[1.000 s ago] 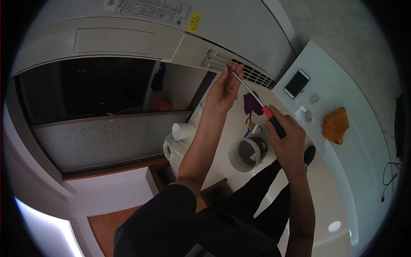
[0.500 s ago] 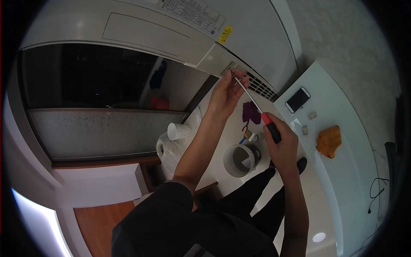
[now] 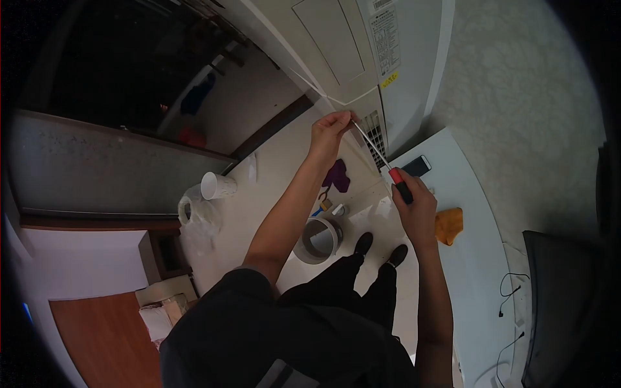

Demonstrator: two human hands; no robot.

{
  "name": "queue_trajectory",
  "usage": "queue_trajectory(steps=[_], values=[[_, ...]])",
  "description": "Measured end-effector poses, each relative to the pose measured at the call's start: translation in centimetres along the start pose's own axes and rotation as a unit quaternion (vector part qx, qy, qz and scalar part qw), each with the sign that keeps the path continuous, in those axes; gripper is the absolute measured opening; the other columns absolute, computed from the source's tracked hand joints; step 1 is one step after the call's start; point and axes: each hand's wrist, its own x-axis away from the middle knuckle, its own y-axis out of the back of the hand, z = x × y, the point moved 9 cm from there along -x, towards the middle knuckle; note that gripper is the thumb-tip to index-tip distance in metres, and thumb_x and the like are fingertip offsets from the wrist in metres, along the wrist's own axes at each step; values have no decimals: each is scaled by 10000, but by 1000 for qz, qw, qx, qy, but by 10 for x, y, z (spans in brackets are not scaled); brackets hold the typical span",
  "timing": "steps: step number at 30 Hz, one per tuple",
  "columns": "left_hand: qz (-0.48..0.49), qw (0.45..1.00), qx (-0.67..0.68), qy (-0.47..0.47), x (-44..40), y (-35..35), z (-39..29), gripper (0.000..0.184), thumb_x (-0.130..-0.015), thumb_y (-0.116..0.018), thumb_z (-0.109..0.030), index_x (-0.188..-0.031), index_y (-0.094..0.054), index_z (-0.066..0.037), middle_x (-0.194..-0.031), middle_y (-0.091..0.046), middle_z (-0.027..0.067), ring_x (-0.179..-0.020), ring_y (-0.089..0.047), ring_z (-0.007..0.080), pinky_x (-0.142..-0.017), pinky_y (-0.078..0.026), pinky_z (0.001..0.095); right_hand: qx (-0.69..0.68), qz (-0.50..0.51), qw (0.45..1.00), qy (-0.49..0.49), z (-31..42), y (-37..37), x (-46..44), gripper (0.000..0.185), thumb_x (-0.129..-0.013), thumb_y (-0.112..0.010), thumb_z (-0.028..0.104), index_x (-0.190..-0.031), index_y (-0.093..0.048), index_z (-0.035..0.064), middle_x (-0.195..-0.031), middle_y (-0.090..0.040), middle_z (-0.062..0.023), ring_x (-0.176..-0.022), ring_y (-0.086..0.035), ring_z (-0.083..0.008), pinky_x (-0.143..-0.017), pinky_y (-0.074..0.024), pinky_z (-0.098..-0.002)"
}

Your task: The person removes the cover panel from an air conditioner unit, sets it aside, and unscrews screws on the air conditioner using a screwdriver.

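Note:
My right hand (image 3: 417, 204) is wrapped round the red and black handle of a screwdriver (image 3: 372, 141). Its thin metal shaft points up and left, toward the fingertips of my left hand (image 3: 331, 131). Those fingers are pinched together beside the tip, and whatever is between them is too small to make out. Just behind the shaft is the slatted vent grille (image 3: 374, 132) of a large white appliance (image 3: 330, 39), which carries a printed label (image 3: 385, 42) and a yellow sticker (image 3: 389, 80).
A glass-topped table (image 3: 475, 258) on the right bears a phone (image 3: 417, 166) and an orange cloth (image 3: 449, 226). On the floor are a bucket (image 3: 317, 240), a purple cloth (image 3: 337, 176), a brush (image 3: 321, 207), a white tub (image 3: 217, 185) and a plastic bag (image 3: 202, 223).
The head view has turned, so the appliance now stands more upright. My left fingers, spread around the screwdriver tip before, are now pinched together beside it. My right hand keeps its grip.

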Motion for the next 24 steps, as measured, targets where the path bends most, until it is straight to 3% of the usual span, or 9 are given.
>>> queue_trajectory(steps=[6, 9, 11, 14, 16, 19, 21, 22, 24], values=[[37, 999, 10, 25, -1, 1, 6, 190, -906, -544, -160, -944, -599, 18, -917, -633, 89, -893, -592, 176, -850, -461, 309, 34, 5, 999, 10, 14, -2, -1, 297, -802, -634, 107, -1096, -596, 101, -801, -562, -117, -645, -561, -299, -590, -464, -340], [4, 975, 198, 99, 35, 7, 0, 145, -917, -519, -150, -964, -548, -16, -894, -606, 80, -883, -577, 185, -828, -461, 326, 67, 26, 997, 41, 39, -21, 10, 302, -804, -634, 111, -1101, -582, 98, -817, -571, -116, -664, -572, -305, -600, -472, -343], [-158, 927, 316, 127, 65, 40, 2, 131, -940, -471, -196, -922, -508, -72, -781, -543, 39, -703, -516, 158, -678, -435, 289, 51, 51, 993, 89, 66, -45, 18, 293, -816, -625, 144, -1095, -567, 76, -839, -579, -125, -672, -576, -328, -616, -485, -357], [-87, 894, 438, 38, 68, 106, -4, 179, -953, -434, -244, -874, -504, -99, -685, -447, 8, -570, -372, 125, -554, -324, 257, 50, 167, 980, 93, 93, -104, 27, 291, -827, -614, 195, -1071, -558, 47, -907, -586, -142, -745, -587, -341, -669, -492, -382], [-192, 878, 437, 22, 87, 149, -21, 185, -956, -422, -243, -855, -497, -107, -649, -383, -8, -535, -283, 109, -521, -250, 250, 80, 202, 965, 148, 120, -127, 12, 311, -822, -621, 211, -1072, -553, 39, -969, -585, -153, -849, -580, -330, -731, -482, -377], [-219, 870, 441, -21, 115, 201, -21, 169, -966, -406, -238, -881, -488, -117, -661, -401, -7, -533, -304, 104, -522, -280, 250, 204, 234, 893, 326, 151, -166, -26, 361, -814, -614, 259, -1109, -540, 65, -1156, -539, -137, -1122, -491, -299, -901, -418, -360], [-230, 875, 425, -31, 135, 229, -18, 159, -975, -390, -237, -902, -477, -126, -672, -409, -9, -534, -314, 99, -520, -292, 249, 322, 226, 770, 502, 171, -203, -27, 419, -811, -604, 303, -1166, -514, 99, -1304, -438, -127, -1260, -362, -266, -1029, -310, -373], [-230, 878, 417, -43, 143, 241, -19, 154, -973, -399, -238, -905, -480, -126, -672, -410, -10, -535, -315, 98, -520, -294, 247, 325, 227, 770, 500, 156, -216, -54, 419, -811, -604, 303, -1166, -514, 99, -1304, -438, -127, -1260, -362, -266, -1029, -310, -373], [-228, 881, 411, -53, 163, 264, -13, 149, -971, -408, -238, -908, -483, -125, -671, -411, -11, -535, -316, 96, -520, -295, 245, 317, 244, 602, 691, 118, -247, -56, 445, -822, -549, 359, -1180, -499, 99, -1374, -363, -133, -1333, -248, -241, -1121, -136, -416]])
